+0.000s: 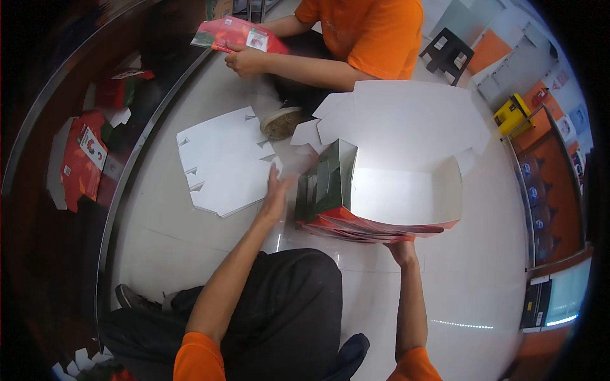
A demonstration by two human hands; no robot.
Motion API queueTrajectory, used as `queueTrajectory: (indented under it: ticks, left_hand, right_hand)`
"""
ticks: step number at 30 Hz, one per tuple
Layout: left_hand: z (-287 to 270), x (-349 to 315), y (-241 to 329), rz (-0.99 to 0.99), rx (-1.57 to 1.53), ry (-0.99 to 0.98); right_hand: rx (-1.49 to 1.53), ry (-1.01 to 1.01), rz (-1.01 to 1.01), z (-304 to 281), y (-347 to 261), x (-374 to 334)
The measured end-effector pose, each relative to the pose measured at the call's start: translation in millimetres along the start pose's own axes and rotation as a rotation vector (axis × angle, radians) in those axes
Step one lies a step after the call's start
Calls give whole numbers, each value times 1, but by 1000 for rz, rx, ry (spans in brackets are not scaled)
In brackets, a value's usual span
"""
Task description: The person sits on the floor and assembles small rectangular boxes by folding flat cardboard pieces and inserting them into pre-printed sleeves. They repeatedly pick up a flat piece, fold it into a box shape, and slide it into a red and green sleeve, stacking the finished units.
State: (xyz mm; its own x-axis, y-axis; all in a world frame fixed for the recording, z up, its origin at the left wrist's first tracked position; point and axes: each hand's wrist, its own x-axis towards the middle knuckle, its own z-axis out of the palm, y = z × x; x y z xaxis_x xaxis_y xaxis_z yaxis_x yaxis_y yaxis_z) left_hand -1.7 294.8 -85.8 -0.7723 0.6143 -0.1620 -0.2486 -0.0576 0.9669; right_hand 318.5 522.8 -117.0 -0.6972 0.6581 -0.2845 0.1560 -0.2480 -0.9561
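A stack of nested cardboard boxes (329, 219), red and green outside and white inside, stands on the floor before me with its top box's white lid (413, 114) folded back. My right hand (401, 250) grips the stack's near lower edge, its fingers partly hidden beneath. My left hand (274, 198), a little blurred, is between the stack and a pile of flat white cardboard blanks (225, 162). Its fingers are stretched out near the blanks' right edge, with nothing held; whether they touch the blanks I cannot tell.
Across from me a person in an orange shirt (362, 38) holds a red folded carton (235, 35). More red cartons (86, 155) lie on the dark surface at left, behind a metal edge (130, 155). A black stool (448, 54), yellow bin (512, 115) and bottle rack (537, 197) stand right.
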Motion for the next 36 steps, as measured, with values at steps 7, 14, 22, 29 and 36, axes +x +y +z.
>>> queueTrajectory:
  ticks: [7, 14, 22, 29, 36]
  left_hand:
    - [-11, 80, 88, 170, -234, -303]
    - [9, 45, 77, -289, 186, -529]
    - [72, 20, 76, -393, 173, -497]
    - [117, -6, 52, -235, 94, -848]
    - [123, -19, 77, -109, 64, -795]
  right_hand:
    - [436, 532, 53, 97, -25, -95]
    - [628, 297, -16, 152, -44, -68]
    - [871, 10, -167, 87, 6, -24]
    - [733, 75, -147, 80, 10, -11]
    - [643, 115, -180, 67, -12, -15]
